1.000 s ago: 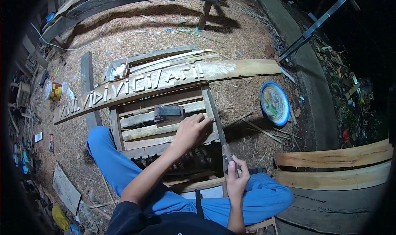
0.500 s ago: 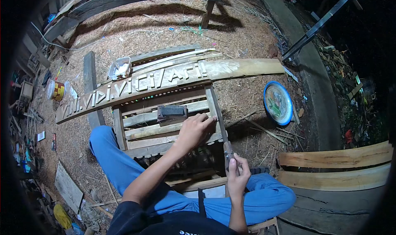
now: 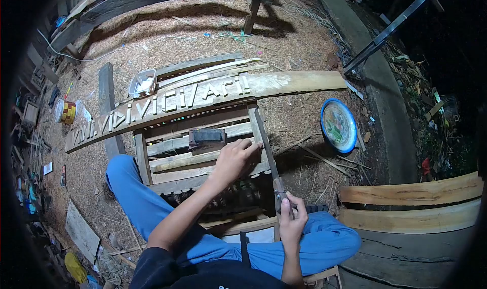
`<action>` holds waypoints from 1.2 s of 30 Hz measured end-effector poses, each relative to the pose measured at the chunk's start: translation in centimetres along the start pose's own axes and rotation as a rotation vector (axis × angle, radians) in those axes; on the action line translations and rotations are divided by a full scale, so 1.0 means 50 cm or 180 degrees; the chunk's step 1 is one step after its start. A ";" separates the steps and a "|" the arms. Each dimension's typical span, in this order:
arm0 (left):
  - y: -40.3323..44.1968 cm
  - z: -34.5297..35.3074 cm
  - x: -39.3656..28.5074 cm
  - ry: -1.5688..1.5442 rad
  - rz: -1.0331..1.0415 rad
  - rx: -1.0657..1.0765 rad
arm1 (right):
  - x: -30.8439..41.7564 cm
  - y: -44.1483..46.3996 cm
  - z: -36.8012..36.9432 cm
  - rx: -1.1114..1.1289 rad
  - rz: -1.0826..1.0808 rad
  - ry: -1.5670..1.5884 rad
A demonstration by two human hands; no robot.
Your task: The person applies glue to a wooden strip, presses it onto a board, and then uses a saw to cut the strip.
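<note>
My right hand [image 3: 292,215] is closed around the handle end of a long, narrow knife [image 3: 275,173], whose dark blade points away from me along the right side of a slatted wooden stand [image 3: 177,164]. My left hand [image 3: 234,159] reaches over the stand with curled fingers. Its index fingertip meets the knife's far part or the stand's edge; what the other fingers hold, if anything, is hidden. Just beyond that hand, a grey sharpening stone [image 3: 208,136] sits on a dark wooden block on the slats.
A long plank with raised wooden letters [image 3: 162,104] lies across the stand's far side. A white tub [image 3: 143,83] stands behind it. At right are a blue-rimmed round tray [image 3: 339,125] and pale boards [image 3: 411,193]. A striped bucket [image 3: 65,111] stands left.
The whole view has shifted slightly, so everything sits a little further left. Both hands keep nearly the same pose around the knife and stand.
</note>
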State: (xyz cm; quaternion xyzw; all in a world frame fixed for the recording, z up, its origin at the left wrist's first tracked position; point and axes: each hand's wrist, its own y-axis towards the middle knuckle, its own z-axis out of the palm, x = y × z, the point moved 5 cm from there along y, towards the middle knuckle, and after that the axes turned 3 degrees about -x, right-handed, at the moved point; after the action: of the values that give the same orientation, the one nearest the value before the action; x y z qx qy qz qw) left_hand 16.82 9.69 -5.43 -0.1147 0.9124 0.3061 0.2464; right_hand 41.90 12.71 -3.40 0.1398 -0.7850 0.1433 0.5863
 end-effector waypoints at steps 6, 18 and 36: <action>-0.003 0.003 -0.002 0.0177 -0.0155 0.0412 | 0.028 0.014 0.017 -0.0042 -0.0471 -0.0158; -0.002 0.002 0.004 0.0114 -0.0011 0.0119 | 0.013 0.003 0.020 -0.0045 -0.0259 -0.0120; 0.000 -0.002 0.003 -0.0068 -0.0223 0.0285 | 0.025 0.013 0.024 -0.0037 -0.0289 -0.0317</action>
State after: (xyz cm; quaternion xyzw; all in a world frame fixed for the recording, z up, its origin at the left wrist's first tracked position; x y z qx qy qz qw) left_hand 16.69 9.63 -5.45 -0.1322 0.9179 0.2574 0.2716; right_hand 40.23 12.76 -2.55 0.1788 -0.8068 0.1048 0.5532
